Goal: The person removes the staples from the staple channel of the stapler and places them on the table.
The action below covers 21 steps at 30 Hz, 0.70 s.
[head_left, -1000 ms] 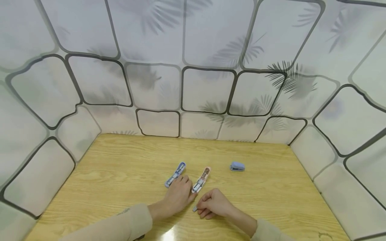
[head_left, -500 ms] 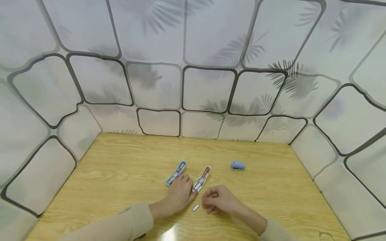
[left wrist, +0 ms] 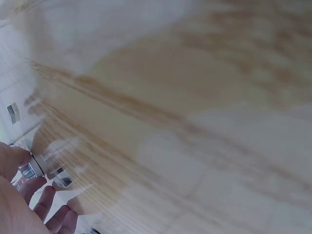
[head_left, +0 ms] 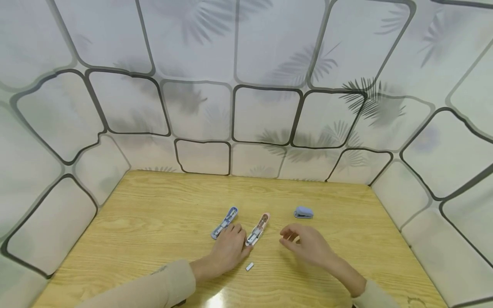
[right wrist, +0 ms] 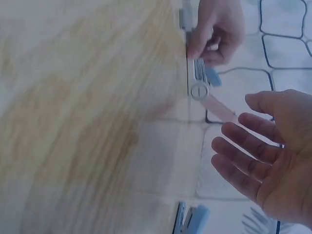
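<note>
Left hand (head_left: 228,245) pinches the pink stapler (head_left: 257,230) by its near end; right hand (head_left: 309,244) empty, fingers spread. Block (head_left: 249,266) loose beside left hand; we suspect a careless leftward slip could knock it.

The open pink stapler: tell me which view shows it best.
The head view shows the pink stapler best, opened out with its inside and nearly full length visible. The right wrist view shows it side-on, partly hidden; the left wrist view shows only a fragment by the left hand.
</note>
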### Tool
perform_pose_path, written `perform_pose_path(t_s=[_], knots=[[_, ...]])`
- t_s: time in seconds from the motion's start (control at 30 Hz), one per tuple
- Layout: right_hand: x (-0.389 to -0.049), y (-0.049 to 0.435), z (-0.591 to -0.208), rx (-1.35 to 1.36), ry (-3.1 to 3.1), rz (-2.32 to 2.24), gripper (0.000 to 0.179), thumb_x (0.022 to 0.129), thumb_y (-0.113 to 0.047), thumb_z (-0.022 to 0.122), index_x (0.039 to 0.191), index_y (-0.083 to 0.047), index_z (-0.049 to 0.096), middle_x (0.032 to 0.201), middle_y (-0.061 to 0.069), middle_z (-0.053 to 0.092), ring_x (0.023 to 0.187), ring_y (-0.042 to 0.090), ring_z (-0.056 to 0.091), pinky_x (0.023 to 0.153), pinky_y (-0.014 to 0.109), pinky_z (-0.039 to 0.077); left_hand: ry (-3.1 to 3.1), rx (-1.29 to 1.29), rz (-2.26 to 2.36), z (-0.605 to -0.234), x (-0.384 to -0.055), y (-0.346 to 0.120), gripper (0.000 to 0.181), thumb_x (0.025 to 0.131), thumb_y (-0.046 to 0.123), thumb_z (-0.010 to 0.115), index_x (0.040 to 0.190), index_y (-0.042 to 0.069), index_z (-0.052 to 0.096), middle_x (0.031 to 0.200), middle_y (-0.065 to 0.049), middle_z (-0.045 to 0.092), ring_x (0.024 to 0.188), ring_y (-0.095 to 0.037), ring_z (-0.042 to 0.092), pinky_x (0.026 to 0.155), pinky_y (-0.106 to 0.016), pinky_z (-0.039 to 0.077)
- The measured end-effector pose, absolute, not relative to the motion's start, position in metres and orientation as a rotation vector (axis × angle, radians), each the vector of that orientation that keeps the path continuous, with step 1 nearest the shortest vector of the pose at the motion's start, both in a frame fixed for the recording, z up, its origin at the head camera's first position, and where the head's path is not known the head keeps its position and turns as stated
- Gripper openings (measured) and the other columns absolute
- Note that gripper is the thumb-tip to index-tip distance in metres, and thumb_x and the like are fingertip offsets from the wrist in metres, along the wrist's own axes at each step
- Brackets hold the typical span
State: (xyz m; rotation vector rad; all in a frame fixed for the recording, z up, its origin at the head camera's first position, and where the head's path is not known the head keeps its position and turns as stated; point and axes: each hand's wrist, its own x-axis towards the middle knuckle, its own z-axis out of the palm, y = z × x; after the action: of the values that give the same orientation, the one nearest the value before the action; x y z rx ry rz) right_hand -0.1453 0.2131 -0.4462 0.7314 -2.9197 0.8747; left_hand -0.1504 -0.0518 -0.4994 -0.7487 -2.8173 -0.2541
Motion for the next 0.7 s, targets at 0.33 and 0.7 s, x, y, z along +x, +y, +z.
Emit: perform_pose_path(t_s=[0.33, 0.7], knots=[[-0.165, 0.242, -0.462, 0.961, -2.621, 0.230, 0.031, 0.089, -0.029, 0.084, 0.112, -0.010, 0.074, 0.105, 0.003, 0.075, 0.087, 0.017, 0.074, 0.069, 0.025, 0.059, -2.817, -0.761, -0.244, -0.500, -0.150, -0.052, 0.030, 0.094, 0.043, 0.078, 0.089, 0.015, 0.068, 0.092, 0.001, 0.063, 0.085, -0.014, 0.055, 0.078, -0.029, 0.053], [-0.204, 0.270, -0.476, 1.069, -2.318, 0.041, 0.041, 0.078, -0.025, 0.091, 0.109, -0.006, 0.073, 0.100, 0.007, 0.074, 0.084, 0.023, 0.073, 0.066, 0.033, 0.062, -2.823, -0.745, -0.245, -0.501, -0.150, -0.052, 0.030, 0.094, 0.043, 0.077, 0.087, 0.016, 0.067, 0.093, 0.001, 0.063, 0.086, -0.014, 0.056, 0.079, -0.029, 0.054]])
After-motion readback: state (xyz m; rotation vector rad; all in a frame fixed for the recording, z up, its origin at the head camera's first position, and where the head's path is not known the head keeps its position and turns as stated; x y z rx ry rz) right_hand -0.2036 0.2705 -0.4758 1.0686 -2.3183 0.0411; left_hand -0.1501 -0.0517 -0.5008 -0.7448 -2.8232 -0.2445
